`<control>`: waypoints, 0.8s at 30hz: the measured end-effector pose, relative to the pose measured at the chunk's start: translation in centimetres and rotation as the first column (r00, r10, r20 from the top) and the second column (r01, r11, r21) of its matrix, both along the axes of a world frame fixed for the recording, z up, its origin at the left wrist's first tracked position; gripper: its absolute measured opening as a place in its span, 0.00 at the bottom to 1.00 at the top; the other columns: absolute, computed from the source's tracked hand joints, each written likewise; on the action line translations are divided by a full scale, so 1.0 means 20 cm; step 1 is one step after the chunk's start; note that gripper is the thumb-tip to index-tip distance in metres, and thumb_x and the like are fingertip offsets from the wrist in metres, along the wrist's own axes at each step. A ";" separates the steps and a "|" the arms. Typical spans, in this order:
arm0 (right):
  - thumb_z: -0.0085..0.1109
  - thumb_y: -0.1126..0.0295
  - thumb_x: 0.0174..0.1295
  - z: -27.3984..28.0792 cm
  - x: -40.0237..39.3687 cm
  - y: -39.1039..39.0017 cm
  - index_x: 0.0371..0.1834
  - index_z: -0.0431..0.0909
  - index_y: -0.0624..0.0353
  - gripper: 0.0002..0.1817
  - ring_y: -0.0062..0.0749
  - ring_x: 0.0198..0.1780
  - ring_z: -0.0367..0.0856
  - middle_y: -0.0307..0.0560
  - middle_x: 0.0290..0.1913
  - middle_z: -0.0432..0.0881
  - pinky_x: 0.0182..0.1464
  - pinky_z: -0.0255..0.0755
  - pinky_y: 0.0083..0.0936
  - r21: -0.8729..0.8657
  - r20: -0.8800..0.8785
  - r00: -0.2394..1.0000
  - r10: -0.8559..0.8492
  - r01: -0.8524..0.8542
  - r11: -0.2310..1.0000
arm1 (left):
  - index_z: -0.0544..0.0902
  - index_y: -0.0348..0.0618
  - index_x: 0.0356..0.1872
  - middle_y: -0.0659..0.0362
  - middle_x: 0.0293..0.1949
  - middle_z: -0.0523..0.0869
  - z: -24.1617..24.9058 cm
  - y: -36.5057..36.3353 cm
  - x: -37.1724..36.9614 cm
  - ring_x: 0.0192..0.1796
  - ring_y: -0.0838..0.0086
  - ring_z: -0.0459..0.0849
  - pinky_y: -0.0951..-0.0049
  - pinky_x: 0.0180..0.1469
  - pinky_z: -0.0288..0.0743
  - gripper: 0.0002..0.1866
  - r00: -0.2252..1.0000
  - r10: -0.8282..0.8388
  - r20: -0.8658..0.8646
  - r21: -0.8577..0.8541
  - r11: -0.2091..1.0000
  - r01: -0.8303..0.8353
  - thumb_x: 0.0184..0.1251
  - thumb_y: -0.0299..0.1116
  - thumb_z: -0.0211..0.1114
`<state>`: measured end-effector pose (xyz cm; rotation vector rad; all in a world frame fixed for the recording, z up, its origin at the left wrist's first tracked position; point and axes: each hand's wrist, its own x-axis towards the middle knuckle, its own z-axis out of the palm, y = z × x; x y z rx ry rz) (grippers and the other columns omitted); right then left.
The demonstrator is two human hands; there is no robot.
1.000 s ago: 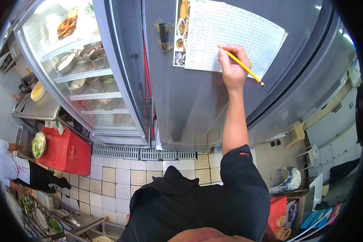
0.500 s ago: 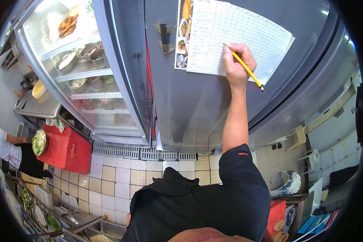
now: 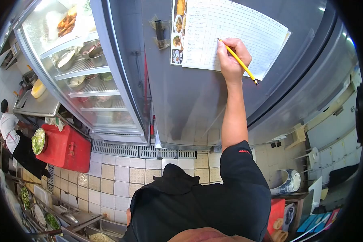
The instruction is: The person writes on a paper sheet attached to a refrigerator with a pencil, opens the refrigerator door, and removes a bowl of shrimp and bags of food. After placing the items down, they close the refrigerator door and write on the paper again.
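Observation:
My right hand (image 3: 234,60) is closed around a yellow pencil (image 3: 242,64) with its tip against a paper sheet printed with a grid (image 3: 254,34). Handwritten lines run down the sheet's left side. The sheet is fixed to the dark grey front of a refrigerator (image 3: 185,101). Along its left edge shows a strip of food photos (image 3: 176,40). Left of that, a black tube-like holder (image 3: 159,34) is taped to the door. My left hand is out of view.
A lit glass-door refrigerator (image 3: 84,72) with metal food pots stands at left. Below it is a red cooler box (image 3: 72,149) with a bowl of chopped greens (image 3: 39,141). A co-worker (image 3: 10,129) in a white shirt stands far left. Floor tiles (image 3: 121,175) lie beneath.
The view has shifted slightly, and the pencil tip sits at nearly the same place on the sheet. The co-worker at far left has moved and now shows head and back.

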<state>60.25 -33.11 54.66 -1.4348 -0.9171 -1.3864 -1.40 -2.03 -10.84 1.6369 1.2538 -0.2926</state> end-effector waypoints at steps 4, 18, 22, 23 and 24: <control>0.62 0.85 0.49 0.00 -0.01 0.02 0.25 0.77 0.62 0.06 0.22 0.24 0.78 0.43 0.24 0.80 0.27 0.71 0.16 0.007 0.005 1.000 -0.003 0.003 1.000 | 0.83 0.37 0.27 0.53 0.23 0.82 0.01 -0.01 -0.03 0.29 0.66 0.81 0.64 0.34 0.74 0.12 1.000 0.002 0.012 0.006 1.000 -0.002 0.62 0.37 0.60; 0.64 0.84 0.48 0.00 0.01 0.02 0.26 0.77 0.61 0.07 0.23 0.23 0.78 0.44 0.25 0.80 0.26 0.71 0.16 0.006 0.058 0.996 -0.066 0.066 0.998 | 0.84 0.36 0.29 0.52 0.25 0.84 0.01 -0.07 -0.04 0.31 0.65 0.83 0.64 0.36 0.75 0.12 1.000 -0.001 -0.008 0.015 1.000 0.001 0.62 0.36 0.60; 0.65 0.83 0.51 0.00 -0.01 0.02 0.26 0.77 0.63 0.07 0.17 0.26 0.75 0.41 0.26 0.80 0.29 0.70 0.14 -0.004 0.031 0.997 -0.073 0.073 0.997 | 0.84 0.36 0.30 0.52 0.25 0.84 0.01 -0.09 -0.05 0.32 0.64 0.83 0.65 0.37 0.75 0.12 1.000 0.003 -0.008 0.021 1.000 -0.003 0.62 0.36 0.60; 0.65 0.83 0.51 0.00 -0.01 0.02 0.26 0.77 0.63 0.07 0.17 0.26 0.75 0.41 0.26 0.80 0.29 0.70 0.14 -0.011 0.042 0.995 -0.085 0.086 0.996 | 0.84 0.36 0.30 0.52 0.26 0.84 0.00 -0.09 -0.04 0.32 0.64 0.83 0.65 0.37 0.75 0.12 1.000 0.003 -0.007 0.021 1.000 -0.002 0.62 0.36 0.61; 0.66 0.83 0.51 0.00 0.00 0.02 0.26 0.77 0.63 0.07 0.16 0.27 0.75 0.40 0.26 0.80 0.29 0.70 0.14 -0.018 0.053 0.994 -0.098 0.099 0.995 | 0.84 0.36 0.30 0.52 0.26 0.84 0.00 -0.09 -0.04 0.32 0.64 0.83 0.65 0.37 0.76 0.12 1.000 0.002 -0.007 0.024 1.000 -0.002 0.62 0.36 0.61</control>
